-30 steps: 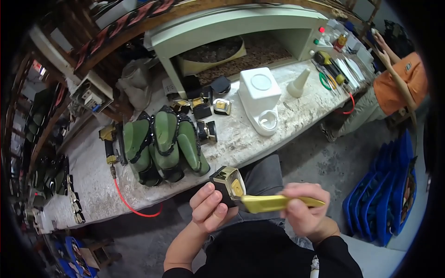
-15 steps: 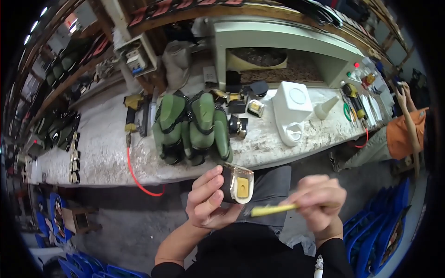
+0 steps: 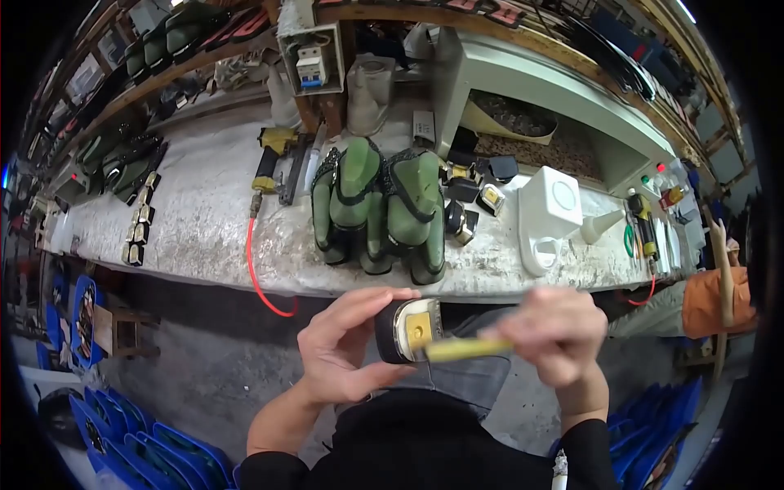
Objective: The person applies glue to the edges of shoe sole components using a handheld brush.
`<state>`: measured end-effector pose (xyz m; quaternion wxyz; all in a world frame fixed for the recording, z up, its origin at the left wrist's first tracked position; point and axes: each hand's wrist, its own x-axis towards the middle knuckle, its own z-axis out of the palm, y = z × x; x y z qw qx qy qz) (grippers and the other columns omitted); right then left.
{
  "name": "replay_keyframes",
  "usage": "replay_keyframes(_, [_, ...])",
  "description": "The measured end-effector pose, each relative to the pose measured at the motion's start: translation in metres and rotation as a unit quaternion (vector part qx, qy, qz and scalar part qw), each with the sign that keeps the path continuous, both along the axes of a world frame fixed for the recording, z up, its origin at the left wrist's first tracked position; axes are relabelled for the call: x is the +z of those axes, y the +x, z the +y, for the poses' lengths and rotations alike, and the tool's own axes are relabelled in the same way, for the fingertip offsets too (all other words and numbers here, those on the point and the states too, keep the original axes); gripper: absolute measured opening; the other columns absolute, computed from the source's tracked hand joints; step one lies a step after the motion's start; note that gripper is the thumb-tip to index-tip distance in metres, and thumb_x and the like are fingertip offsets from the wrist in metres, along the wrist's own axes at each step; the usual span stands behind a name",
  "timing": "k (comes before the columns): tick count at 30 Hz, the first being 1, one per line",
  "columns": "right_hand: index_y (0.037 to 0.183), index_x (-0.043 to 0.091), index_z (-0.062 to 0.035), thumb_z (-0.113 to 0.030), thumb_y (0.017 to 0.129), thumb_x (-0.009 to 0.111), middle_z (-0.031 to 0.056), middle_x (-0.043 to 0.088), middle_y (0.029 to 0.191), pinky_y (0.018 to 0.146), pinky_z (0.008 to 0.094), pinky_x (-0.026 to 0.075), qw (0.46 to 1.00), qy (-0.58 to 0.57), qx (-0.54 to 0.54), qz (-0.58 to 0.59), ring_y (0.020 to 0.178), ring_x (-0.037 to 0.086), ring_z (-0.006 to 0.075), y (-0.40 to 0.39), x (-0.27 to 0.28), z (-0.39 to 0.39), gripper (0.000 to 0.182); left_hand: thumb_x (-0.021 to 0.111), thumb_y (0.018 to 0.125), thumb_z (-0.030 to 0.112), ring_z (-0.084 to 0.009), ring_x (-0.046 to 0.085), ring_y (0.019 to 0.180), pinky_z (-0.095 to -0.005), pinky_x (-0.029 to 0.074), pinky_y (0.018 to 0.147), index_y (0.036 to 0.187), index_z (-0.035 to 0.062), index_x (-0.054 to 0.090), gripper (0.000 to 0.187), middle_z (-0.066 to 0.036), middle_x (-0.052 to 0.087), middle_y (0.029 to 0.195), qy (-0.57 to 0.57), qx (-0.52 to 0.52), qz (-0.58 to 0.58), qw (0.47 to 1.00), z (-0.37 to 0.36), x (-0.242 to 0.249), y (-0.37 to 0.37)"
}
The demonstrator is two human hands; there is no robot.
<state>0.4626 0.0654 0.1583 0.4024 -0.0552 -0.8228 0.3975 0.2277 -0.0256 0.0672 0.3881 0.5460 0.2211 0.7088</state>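
My left hand (image 3: 339, 343) is closed around a shoe heel (image 3: 390, 333), black on the outside with a gold rim. The heel's cream face, with a yellow inset and a small hole, is turned towards my right hand (image 3: 555, 335). That hand grips a flat yellow-handled brush (image 3: 469, 349), blurred by motion. Its tip is at the lower edge of the heel's face; whether it touches cannot be made out. Just beyond my hands, green shoe lasts (image 3: 412, 200) with black straps stand grouped on the workbench (image 3: 208, 220).
Loose heels (image 3: 464, 222) lie by the lasts. Right of them are a white plastic container (image 3: 549, 208) and a white bottle (image 3: 603, 226). A nail gun (image 3: 269, 159) with a red hose (image 3: 251, 269) lies left. Blue bins (image 3: 163, 453) stand below; a person in orange (image 3: 719, 302) is at right.
The brush has moved left and up to the heel's face. My left hand has turned the heel, and its fingers are spread wider around it. The whole view has shifted.
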Motion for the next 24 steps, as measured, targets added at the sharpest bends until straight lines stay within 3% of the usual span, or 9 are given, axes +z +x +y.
replay_keyframes(5, [0.095,0.076,-0.0037,0.005,0.079,0.062,0.0138,0.077,0.1,0.054,0.0228,0.045,0.993,-0.084,0.074,0.036,0.056,0.05,0.0115,-0.01,0.003,-0.017,0.023,0.079,0.063,-0.006,-0.0346,0.061,0.119,-0.0415,0.049,0.103,0.14,-0.0038,0.052,0.082,-0.023,0.059,0.133,-0.068,-0.052,-0.018,0.996,-0.013,0.001,-0.02])
replay_keyframes(10, [0.095,0.077,-0.0054,0.004,0.08,0.061,0.0117,0.077,0.101,0.055,0.0214,0.044,0.988,-0.079,0.131,0.007,0.056,0.051,0.0106,-0.021,0.0,-0.013,0.024,0.077,0.065,0.002,-0.0304,0.061,0.118,-0.0388,0.048,0.103,0.142,-0.0065,0.05,0.082,-0.023,0.06,0.133,-0.144,-0.133,-0.09,0.977,-0.023,-0.003,-0.032])
replay_keyframes(15, [0.096,0.077,-0.0055,0.003,0.083,0.061,0.0093,0.078,0.102,0.055,0.0201,0.043,0.99,-0.071,0.119,-0.01,0.057,0.051,0.0094,-0.04,-0.007,-0.005,0.022,0.082,0.062,0.023,-0.033,0.066,0.11,-0.043,0.054,0.096,0.142,-0.006,0.05,0.091,-0.028,0.065,0.122,-0.219,-0.105,-0.117,0.963,-0.027,-0.009,-0.034])
replay_keyframes(20, [0.095,0.077,-0.0057,0.003,0.085,0.061,0.0077,0.077,0.104,0.055,0.0199,0.043,0.99,0.005,0.141,-0.018,0.059,0.053,0.0087,-0.045,-0.002,0.008,0.021,0.08,0.065,0.026,-0.0332,0.066,0.11,-0.0428,0.054,0.096,0.141,-0.0085,0.049,0.089,-0.028,0.065,0.122,-0.239,-0.133,-0.136,0.952,-0.033,-0.015,-0.046])
replay_keyframes(24, [0.096,0.077,-0.0062,0.003,0.085,0.062,0.0063,0.078,0.101,0.055,0.0202,0.043,0.988,-0.001,0.149,-0.03,0.058,0.052,0.0083,-0.048,0.005,0.0,0.02,0.079,0.066,0.025,-0.0335,0.066,0.111,-0.0428,0.054,0.096,0.141,-0.0089,0.048,0.088,-0.028,0.065,0.123,-0.229,-0.121,-0.139,0.956,-0.034,-0.019,-0.057])
